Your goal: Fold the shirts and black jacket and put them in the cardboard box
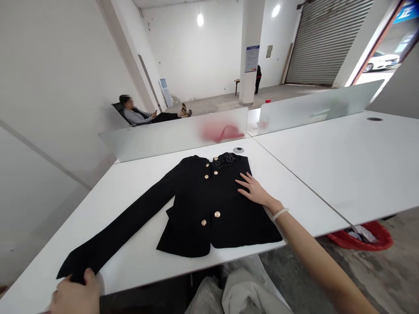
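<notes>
Spread flat and face up on a white laminate desk: a black long-sleeved button-front jacket, collar toward a frosted glass divider, round gold buttons down the front, a black fabric rosette at the neck. Left hand at the near desk edge, fingers curled shut around the cuff of the outstretched black sleeve. Right hand open on the body of the jacket, fingers spread and lying flat on the cloth, gripping nothing; a white bead bracelet around that wrist.

Main risk from here: too strong a pull on the cuff, enough to drag the whole jacket sideways and ruck the front beneath the flat right hand. Another: too little pressure from that hand, with the smooth desk top offering scant friction and the jacket free to slide. Also possible: the cuff slipping past the near edge, the sleeve hanging over it and pulling the cloth floorward. Further hazards: loose cloth snagging on the raised gold buttons, a careless press flattening the rosette, and the seam with a second white desk as a possible catch point for a sliding hem.
</notes>
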`<state>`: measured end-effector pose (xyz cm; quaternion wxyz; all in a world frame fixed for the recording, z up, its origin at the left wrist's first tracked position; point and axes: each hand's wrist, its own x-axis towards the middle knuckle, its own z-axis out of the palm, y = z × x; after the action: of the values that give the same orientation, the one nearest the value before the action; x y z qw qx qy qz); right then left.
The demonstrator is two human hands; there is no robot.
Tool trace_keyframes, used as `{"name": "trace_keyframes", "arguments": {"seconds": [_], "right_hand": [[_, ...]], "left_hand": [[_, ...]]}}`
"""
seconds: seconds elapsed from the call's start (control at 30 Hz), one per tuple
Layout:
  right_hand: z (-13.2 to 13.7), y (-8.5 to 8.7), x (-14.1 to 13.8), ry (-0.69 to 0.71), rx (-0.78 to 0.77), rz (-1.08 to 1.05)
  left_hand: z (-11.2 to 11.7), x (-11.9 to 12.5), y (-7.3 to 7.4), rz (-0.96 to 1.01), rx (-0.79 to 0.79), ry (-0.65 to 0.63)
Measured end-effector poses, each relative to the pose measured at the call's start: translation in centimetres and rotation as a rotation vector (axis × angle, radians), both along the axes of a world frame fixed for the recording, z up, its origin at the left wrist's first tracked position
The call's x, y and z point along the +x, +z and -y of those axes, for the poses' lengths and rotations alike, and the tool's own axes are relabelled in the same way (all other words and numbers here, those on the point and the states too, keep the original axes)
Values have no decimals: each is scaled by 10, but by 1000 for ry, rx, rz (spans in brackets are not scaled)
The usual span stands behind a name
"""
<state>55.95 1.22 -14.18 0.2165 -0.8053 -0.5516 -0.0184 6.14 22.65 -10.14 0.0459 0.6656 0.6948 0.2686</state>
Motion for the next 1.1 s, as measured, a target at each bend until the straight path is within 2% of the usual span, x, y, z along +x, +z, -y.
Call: {"name": "trace_keyframes", "arguments": {"seconds": [0.07,0.1,0.23,0.33,0.37,0.4,0.5,0.57,0.6,0.63,0.7,0.8,0.9,1.0,1.1], "right_hand": [[0,0,0,0,18,-1],[0,-1,-1,1,25,0],[-1,1,-3,-2,71,2],[-1,9,-9,-9,200,-8],[-1,13,-12,-7,265,-34],[0,17,-14,-8,330,-83],[1,29,-22,-1,433,-390],[1,34,-26,20,430,-620],[1,35,-27,26,415,-695],[1,35,-28,30,392,-735],[1,36,-29,44,317,-714],[1,37,-30,112,206,-542],[3,37,-31,175,116,-329],[6,38,-31,241,-3,-173],[9,39,-31,286,-38,-219]], "left_hand": [[-2,13,8,136,10,116],[-3,20,14,202,33,126],[-7,65,51,384,308,-12],[12,120,80,448,579,-232],[26,140,86,438,653,-352],[42,160,90,398,718,-552],[95,207,88,63,644,-1258],[119,226,79,-143,554,-1515],[123,232,74,-206,499,-1568],[122,236,69,-247,433,-1579],[107,240,63,-298,300,-1519],[66,241,64,-349,142,-1273],[30,240,63,-311,47,-997],[17,239,46,-209,-16,-856],[18,238,22,-175,-52,-827]]}}
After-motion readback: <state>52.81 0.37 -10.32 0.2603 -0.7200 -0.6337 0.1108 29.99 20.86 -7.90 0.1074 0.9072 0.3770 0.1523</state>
